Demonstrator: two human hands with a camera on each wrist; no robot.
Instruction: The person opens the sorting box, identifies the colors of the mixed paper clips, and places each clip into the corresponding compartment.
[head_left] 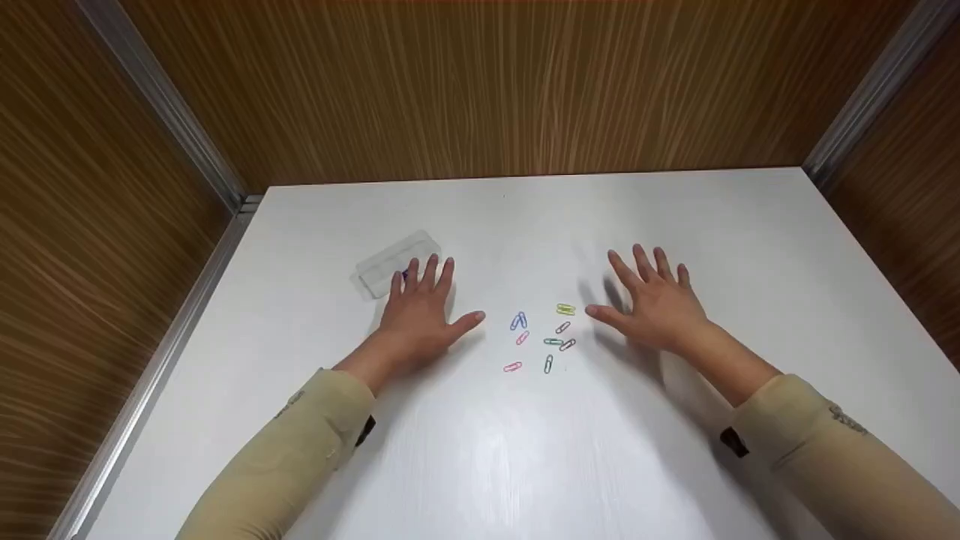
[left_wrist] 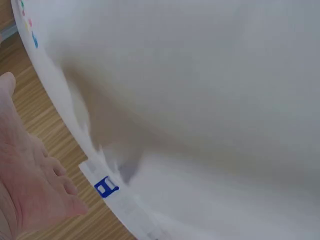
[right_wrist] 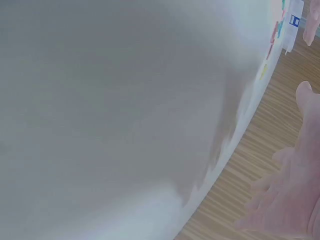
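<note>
**Paper clips scattered between two flat hands**

Paper clips point(head_left: 544, 337) in several colours lie loose on the white table point(head_left: 525, 465), gathered in a small scatter near its middle. Among them are a blue pair point(head_left: 518, 322), a yellow one point(head_left: 565, 309) and a pink one point(head_left: 512, 367); none of them touches a hand.

On one side of the scatter is the left hand point(head_left: 420, 315), palm down, fingers straight and spread, thumb pointing toward the clips. It grips nothing. Its fingertips reach the near edge of a clear plastic box point(head_left: 394, 262), which lies on the table just beyond them; a small blue mark shows on the box in the left wrist view point(left_wrist: 105, 187).

On the other side is the right hand point(head_left: 652, 300), also spread and holding nothing, slightly blurred, thumb toward the clips. Whether its palm rests on the table or hovers just above cannot be told.

Both forearms wear beige sleeves point(head_left: 300, 442). Wood-grain panels point(head_left: 487, 90) wall the table on three sides, with metal strips point(head_left: 165, 105) at the corners.
</note>
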